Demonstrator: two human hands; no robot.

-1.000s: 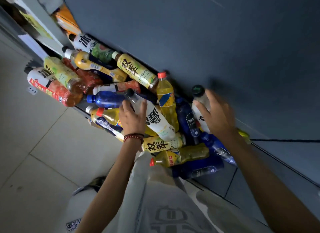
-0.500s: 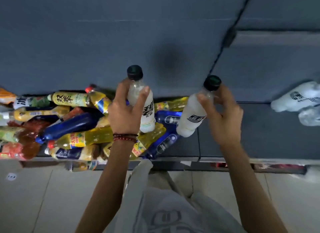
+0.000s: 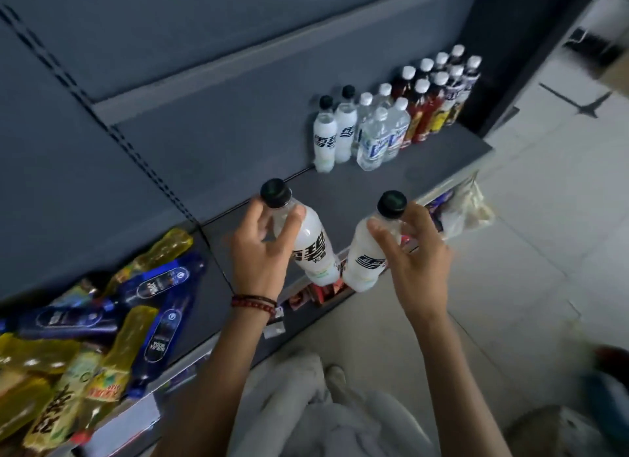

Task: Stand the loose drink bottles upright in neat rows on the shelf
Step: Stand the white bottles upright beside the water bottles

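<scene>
My left hand (image 3: pixel 262 249) grips the neck of a white bottle with a black cap (image 3: pixel 313 252). My right hand (image 3: pixel 413 252) grips the neck of a second white black-capped bottle (image 3: pixel 366 262). Both bottles hang roughly upright above the front edge of the dark grey shelf (image 3: pixel 357 191). At the shelf's far right stand neat rows of upright bottles (image 3: pixel 394 116): two matching white ones (image 3: pixel 335 129), clear ones, then red and dark ones. A heap of loose bottles (image 3: pixel 112 320), yellow and blue, lies on its side at the lower left.
The grey back panel (image 3: pixel 204 82) rises behind the shelf. A bare stretch of shelf lies between the heap and the standing rows. Price labels (image 3: pixel 316 293) line the shelf's front edge. Light floor tiles (image 3: pixel 531 252) spread to the right, and my pale trousers show below.
Both hands lifted the white bottles out of the heap and carried them rightward. The view swung right, so the standing rows are now in sight and the heap sits at the lower left.
</scene>
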